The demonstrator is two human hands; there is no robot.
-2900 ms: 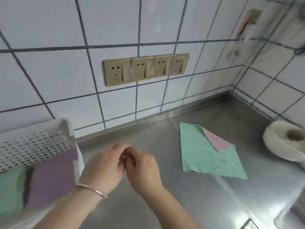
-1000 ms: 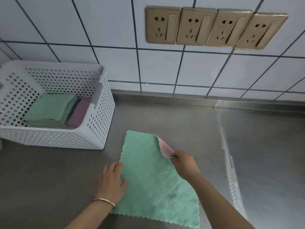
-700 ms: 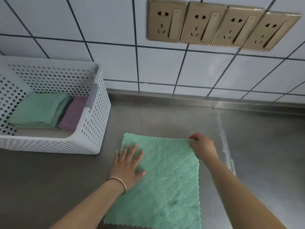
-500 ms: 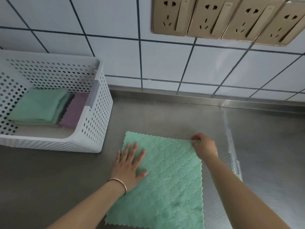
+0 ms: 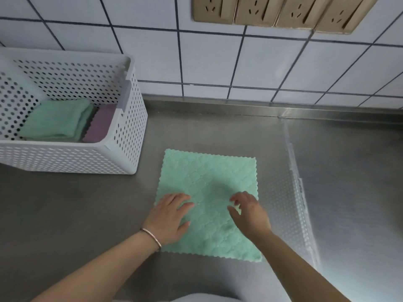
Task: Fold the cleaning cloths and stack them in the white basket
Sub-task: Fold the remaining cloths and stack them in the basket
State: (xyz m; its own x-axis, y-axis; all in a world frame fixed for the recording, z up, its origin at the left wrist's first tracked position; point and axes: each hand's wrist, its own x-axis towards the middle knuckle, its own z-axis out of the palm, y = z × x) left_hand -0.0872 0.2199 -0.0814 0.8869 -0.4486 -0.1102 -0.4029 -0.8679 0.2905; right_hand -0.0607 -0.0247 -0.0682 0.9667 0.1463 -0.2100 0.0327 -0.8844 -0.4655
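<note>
A: Hands first. Where are they?

B: The left hand lies flat on the near-left part of the green cloth, fingers straight and spread a little, palm down. A thin bracelet sits on that wrist.

A: And the other?

B: The right hand is over the near-right part of the same cloth, fingers loosely bent and apart, gripping nothing. I cannot tell whether its fingertips touch the fabric.

A: How does the cloth lie?

B: Spread out flat in a single layer on the steel desk, its far half reaching away from both hands and its near edge running under the wrists.

A: The basket?

B: The white basket stands to the left and farther back, apart from the cloth. Inside it rests a folded green stack with a folded purple cloth just beside it on the right.

A: Behind all that?

B: A white tiled wall with a row of tan sockets at the top.
</note>
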